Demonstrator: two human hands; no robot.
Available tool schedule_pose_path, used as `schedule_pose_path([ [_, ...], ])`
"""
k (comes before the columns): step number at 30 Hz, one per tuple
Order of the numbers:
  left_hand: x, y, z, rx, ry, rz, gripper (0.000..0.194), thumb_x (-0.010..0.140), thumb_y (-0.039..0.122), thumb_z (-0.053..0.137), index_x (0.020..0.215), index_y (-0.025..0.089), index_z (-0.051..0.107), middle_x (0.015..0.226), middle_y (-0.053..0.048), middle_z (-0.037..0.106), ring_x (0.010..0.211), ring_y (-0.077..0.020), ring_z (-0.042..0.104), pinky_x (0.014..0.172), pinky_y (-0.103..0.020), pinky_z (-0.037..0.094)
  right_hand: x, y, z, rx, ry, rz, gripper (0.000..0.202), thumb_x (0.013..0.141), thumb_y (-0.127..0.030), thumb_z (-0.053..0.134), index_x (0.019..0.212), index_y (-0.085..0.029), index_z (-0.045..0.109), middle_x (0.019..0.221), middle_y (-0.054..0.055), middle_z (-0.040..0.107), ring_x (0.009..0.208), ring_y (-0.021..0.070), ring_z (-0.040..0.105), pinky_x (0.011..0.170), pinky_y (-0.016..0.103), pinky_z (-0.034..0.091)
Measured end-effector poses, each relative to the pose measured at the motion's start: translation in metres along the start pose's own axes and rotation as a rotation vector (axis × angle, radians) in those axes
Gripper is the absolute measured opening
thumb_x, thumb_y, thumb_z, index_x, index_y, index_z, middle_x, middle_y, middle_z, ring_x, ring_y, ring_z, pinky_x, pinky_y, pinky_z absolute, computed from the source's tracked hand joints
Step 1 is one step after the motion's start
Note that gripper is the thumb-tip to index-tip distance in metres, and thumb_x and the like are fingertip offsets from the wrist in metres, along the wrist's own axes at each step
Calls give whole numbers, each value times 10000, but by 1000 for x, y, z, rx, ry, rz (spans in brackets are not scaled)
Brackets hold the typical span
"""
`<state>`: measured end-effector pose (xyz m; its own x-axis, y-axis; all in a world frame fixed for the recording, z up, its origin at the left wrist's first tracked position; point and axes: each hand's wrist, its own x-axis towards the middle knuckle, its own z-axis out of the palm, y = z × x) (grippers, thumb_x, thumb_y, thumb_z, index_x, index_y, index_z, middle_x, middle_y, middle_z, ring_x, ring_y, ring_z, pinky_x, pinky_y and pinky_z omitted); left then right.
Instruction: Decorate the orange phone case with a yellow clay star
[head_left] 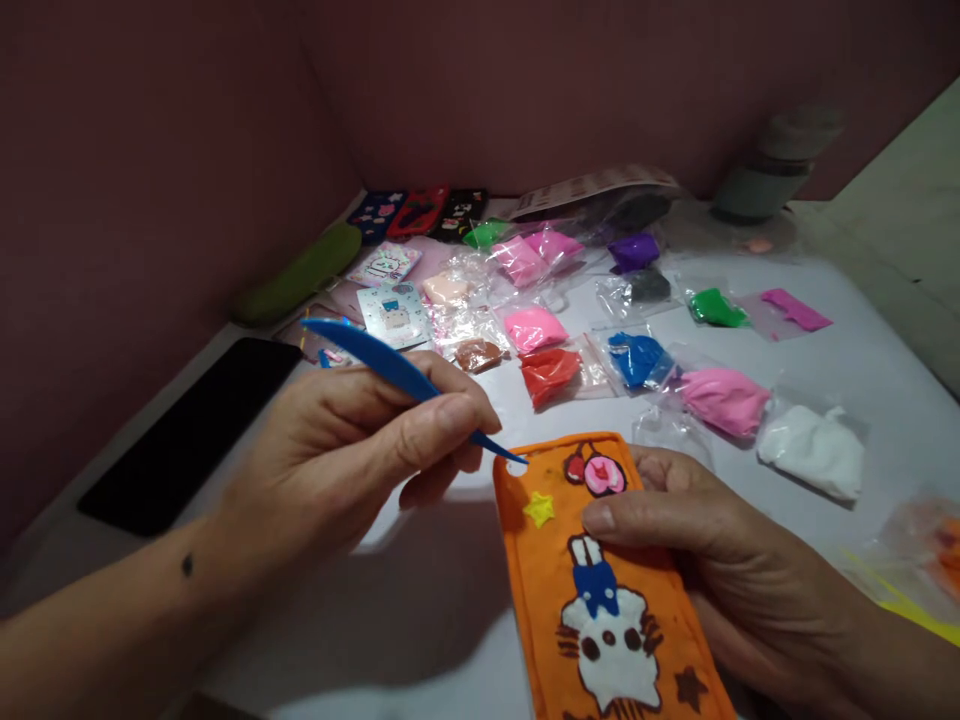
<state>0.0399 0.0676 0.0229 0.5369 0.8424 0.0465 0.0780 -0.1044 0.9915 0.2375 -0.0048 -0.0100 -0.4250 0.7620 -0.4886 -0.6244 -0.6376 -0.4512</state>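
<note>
Nearest, above the near side of the desk [870, 300], the right hand [720, 530] grasps an orange phone case [551, 580] by its long side, thumb [622, 515] on the decorated face. The case looks light and stiff, its cat [619, 675] and yellow star [538, 510] perhaps soft enough to dent, so the rim [514, 570] seems the safest hold. The left hand [375, 430] pinches a blue tool [375, 355], tip at the case's corner hole [514, 468]. Beyond, a black phone [195, 430] lies by the desk's left edge, clay packets [551, 375] dot the middle, and a jar [761, 185] stands near the far right corner.
</note>
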Motion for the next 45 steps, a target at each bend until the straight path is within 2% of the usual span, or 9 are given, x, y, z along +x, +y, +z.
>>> schedule_pose_path([
  [2, 4, -1, -1, -84, -9, -78, 169, 881, 266, 649, 748, 191, 720, 655, 16, 571, 515, -68, 480, 444, -159, 382, -1, 0, 0, -8, -4, -1, 240, 670, -69, 707, 906, -101, 735, 760, 114, 769, 662, 186, 740, 671, 264, 585],
  [6, 10, 3, -3, -27, -157, -182, 123, 794, 180, 691, 678, 160, 725, 545, 16, 538, 485, -69, 426, 433, -163, 324, -1, -1, 1, -6, -37, -1, 304, 663, -51, 701, 959, -112, 735, 770, 99, 770, 668, 190, 742, 664, 269, 590],
  [9, 13, 6, -3, 25, -189, -171, 104, 749, 152, 715, 647, 163, 732, 525, 17, 549, 494, -69, 433, 442, -156, 324, 0, -1, 2, -10, -86, -5, 310, 675, -22, 678, 969, -100, 736, 779, 99, 772, 653, 169, 734, 632, 237, 583],
  [14, 14, 7, -3, -46, -280, -197, 126, 771, 81, 694, 705, 165, 759, 667, -11, 713, 636, -99, 639, 592, -142, 489, 0, -1, 0, -26, -111, 18, 235, 700, -6, 666, 901, -102, 740, 763, 87, 765, 615, 140, 718, 620, 216, 577],
  [21, 10, 8, -4, 17, -322, -116, 140, 843, 80, 650, 762, 169, 721, 712, 33, 674, 680, -65, 621, 657, -91, 497, 0, -2, 1, -65, -94, 68, 326, 678, -29, 686, 985, -124, 737, 787, 80, 762, 642, 152, 721, 632, 227, 564],
  [27, 12, 5, -4, -1, -445, -173, 138, 873, 88, 619, 804, 161, 713, 772, 2, 704, 739, -96, 667, 686, -121, 522, -3, -1, 2, -137, -35, 66, 214, 678, -59, 664, 860, -151, 729, 742, 50, 743, 596, 129, 688, 610, 206, 539],
  [34, 10, 4, -3, 0, -450, -157, 146, 879, 98, 605, 794, 163, 705, 755, 13, 672, 709, -81, 617, 661, -118, 489, -4, -1, 1, -117, -40, 66, 216, 672, -30, 625, 821, -158, 716, 711, 31, 727, 580, 108, 674, 577, 178, 522],
  [40, 16, -8, -5, -160, -64, -163, 332, 912, 259, 563, 600, 155, 612, 609, 17, 546, 610, -98, 499, 592, -184, 438, -2, 0, -3, -87, -58, 102, 336, 677, -57, 694, 1004, -123, 734, 762, 79, 758, 656, 175, 732, 644, 254, 575],
  [45, 20, -17, -4, -128, -260, -353, 233, 904, 274, 608, 757, 118, 700, 641, 9, 556, 564, -80, 444, 519, -180, 345, -5, -1, -2, -167, -51, 114, 351, 657, -74, 717, 1003, -125, 746, 745, 75, 758, 628, 161, 718, 654, 259, 573],
])
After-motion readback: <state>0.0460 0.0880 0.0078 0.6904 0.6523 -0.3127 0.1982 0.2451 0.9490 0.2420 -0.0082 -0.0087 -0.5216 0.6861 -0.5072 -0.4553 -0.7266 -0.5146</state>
